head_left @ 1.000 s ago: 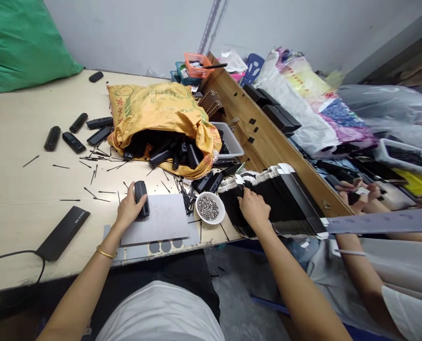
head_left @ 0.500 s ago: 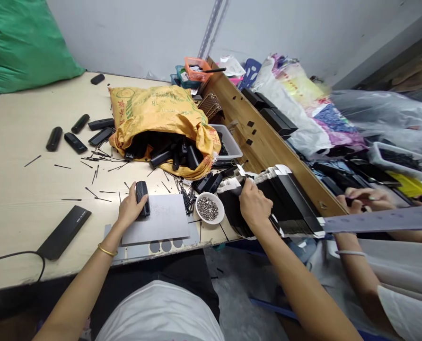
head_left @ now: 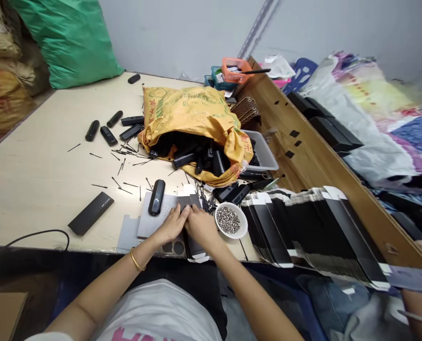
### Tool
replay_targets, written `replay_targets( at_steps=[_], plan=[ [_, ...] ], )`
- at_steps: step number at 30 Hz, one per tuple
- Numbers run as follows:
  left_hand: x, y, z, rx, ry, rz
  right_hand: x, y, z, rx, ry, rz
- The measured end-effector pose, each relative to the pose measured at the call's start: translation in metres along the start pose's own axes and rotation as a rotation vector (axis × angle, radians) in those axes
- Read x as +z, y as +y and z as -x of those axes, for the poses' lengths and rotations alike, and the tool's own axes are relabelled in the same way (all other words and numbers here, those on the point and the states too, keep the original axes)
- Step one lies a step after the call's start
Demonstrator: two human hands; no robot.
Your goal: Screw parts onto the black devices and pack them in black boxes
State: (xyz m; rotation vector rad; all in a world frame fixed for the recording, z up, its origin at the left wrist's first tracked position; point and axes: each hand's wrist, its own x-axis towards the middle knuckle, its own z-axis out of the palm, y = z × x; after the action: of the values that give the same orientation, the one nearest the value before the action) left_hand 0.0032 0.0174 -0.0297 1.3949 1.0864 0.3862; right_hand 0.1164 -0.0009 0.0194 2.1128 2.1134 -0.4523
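Note:
A flattened black carton [head_left: 195, 247] with white end flaps lies between both my hands at the table's front edge. My left hand [head_left: 172, 222] grips its left side, thumb pressed on top. From the right, my right hand [head_left: 202, 228] closes on the same carton, its fingertips meeting the left thumb. Beside my left hand a black handheld device [head_left: 156, 197] rests on a grey pad [head_left: 145, 227]. To the right of my right hand stands a white bowl [head_left: 244, 226] of small metal pieces. Further right are stacks of flattened black cartons [head_left: 324, 232].
A yellow sack [head_left: 193, 106] spills black devices behind my hands. Thin black sticks [head_left: 120, 166] lie scattered left of it. A finished-looking black box [head_left: 91, 213] and a cable [head_left: 37, 233] are at the left. A wooden divider [head_left: 303, 142] borders the right side.
My left hand has let go of the black device, now on the pad. My right hand has brought a flattened carton from the stack to the left, where both hands hold it. The view has shifted.

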Motion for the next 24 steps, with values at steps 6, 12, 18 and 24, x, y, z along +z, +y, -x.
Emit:
replay_targets(
  at_steps=[6,12,18,24],
  plan=[
    [0.006,-0.009,-0.002,0.154,0.17,-0.426,-0.012,0.085,-0.033,-0.182,0.109,-0.2],
    [0.007,-0.014,-0.011,0.138,0.162,-0.499,-0.012,0.092,-0.08,-0.378,0.023,-0.118],
    [-0.007,0.012,0.002,0.289,0.277,-0.064,-0.038,0.097,-0.075,-0.402,0.074,-0.525],
    [-0.008,0.038,0.02,0.054,-0.435,0.844,-0.048,0.087,-0.035,-0.402,0.164,-1.092]
  ],
)
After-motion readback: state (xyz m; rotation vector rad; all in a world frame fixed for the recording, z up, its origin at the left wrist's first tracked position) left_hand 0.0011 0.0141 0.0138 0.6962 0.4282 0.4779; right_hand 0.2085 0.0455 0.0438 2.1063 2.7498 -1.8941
